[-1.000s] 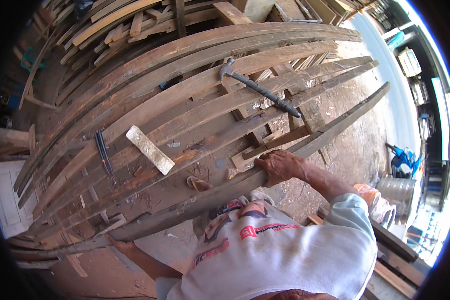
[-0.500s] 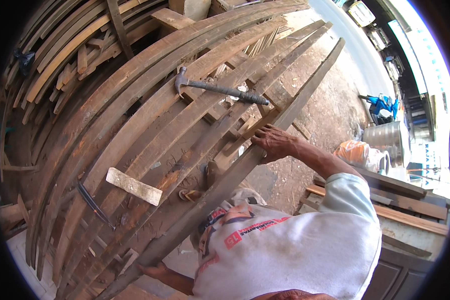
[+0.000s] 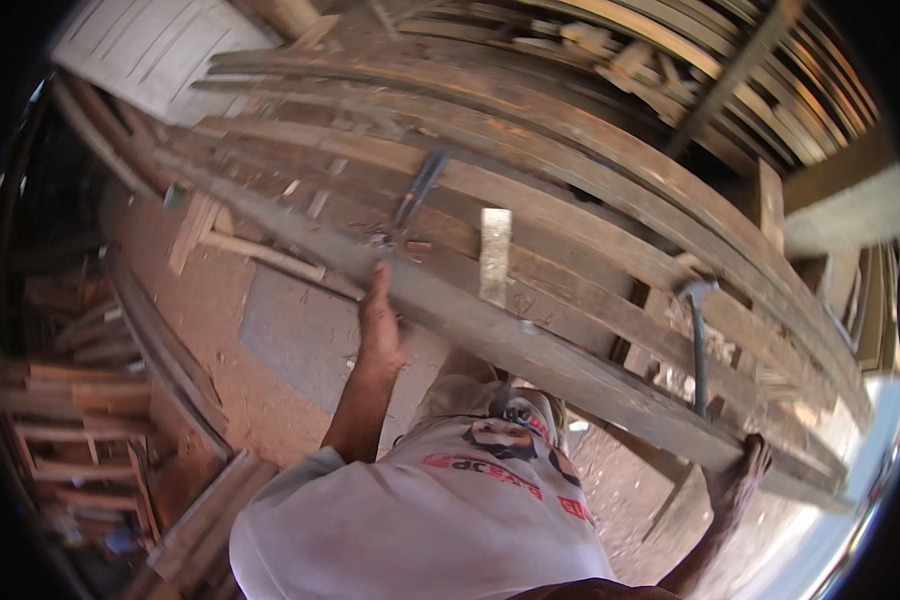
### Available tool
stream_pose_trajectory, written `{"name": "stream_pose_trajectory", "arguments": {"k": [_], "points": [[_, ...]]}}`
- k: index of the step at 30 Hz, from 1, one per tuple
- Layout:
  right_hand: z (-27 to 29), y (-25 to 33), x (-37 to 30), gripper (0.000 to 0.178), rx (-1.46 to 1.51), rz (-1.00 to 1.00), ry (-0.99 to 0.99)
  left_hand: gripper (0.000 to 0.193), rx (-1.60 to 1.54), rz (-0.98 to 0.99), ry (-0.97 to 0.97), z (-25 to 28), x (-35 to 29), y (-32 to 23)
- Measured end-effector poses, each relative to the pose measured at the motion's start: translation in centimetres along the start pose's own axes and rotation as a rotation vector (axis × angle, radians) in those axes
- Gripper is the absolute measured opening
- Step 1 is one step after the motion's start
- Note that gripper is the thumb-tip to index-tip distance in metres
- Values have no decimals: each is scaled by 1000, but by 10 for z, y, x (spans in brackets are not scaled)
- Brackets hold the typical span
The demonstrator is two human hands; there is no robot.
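A long, slightly curved wooden plank (image 3: 560,366) runs slantwise across the front of a row of similar planks. My left hand (image 3: 380,325) is at its near edge, thumb up against the wood, the other fingers mostly hidden. Toward the right end, my right hand (image 3: 745,472) is closed around the same plank. A claw hammer (image 3: 699,350) with a dark handle lies across the planks, close to my right hand. Between my hands, a short pale wood block (image 3: 495,255) rests on the row. A dark slim tool (image 3: 425,190), its kind unclear, lies beyond my left hand.
More curved planks (image 3: 570,140) lie behind, with stacked timber (image 3: 650,60) at the far right. A pale panelled board (image 3: 170,60) stands at the far left. Wooden frames (image 3: 80,440) and loose boards (image 3: 205,520) fill the lower left. An upright post (image 3: 735,75) crosses the stack.
My view has swung round to the left, so the planks now slope down to the right. Both hands stay at the plank, and the hammer and pale block still lie on the row.
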State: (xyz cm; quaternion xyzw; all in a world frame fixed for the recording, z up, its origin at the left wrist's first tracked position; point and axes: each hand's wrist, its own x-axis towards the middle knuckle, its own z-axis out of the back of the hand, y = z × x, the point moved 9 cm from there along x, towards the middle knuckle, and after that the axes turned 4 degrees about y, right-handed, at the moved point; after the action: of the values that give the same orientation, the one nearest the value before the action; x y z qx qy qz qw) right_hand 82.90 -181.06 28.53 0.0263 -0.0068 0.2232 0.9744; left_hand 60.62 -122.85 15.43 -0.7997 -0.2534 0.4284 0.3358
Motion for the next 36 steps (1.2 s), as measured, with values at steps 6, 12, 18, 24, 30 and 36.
{"name": "stream_pose_trajectory", "arguments": {"k": [6, 12, 18, 24, 30, 36], "points": [[13, 23, 43, 77, -3, 206, -162, 56, -205, -28, 176, -78, -2, 31], [-10, -34, 66, 80, 16, 192, -107, 52, -139, 283, 333, -164, -5, 70], [-5, -73, 118, 71, -126, 230, -61, 57, -190, 414, 435, -224, -5, 121], [-11, -107, 152, 65, -175, 130, 8, 57, -226, 523, 481, -277, 9, 175], [-114, -297, 152, 73, -120, -43, 99, 69, -95, 522, 584, -345, 36, 197], [-72, -203, 254, 68, -65, -94, 126, 48, -138, 502, 414, -341, 102, 219]]}}
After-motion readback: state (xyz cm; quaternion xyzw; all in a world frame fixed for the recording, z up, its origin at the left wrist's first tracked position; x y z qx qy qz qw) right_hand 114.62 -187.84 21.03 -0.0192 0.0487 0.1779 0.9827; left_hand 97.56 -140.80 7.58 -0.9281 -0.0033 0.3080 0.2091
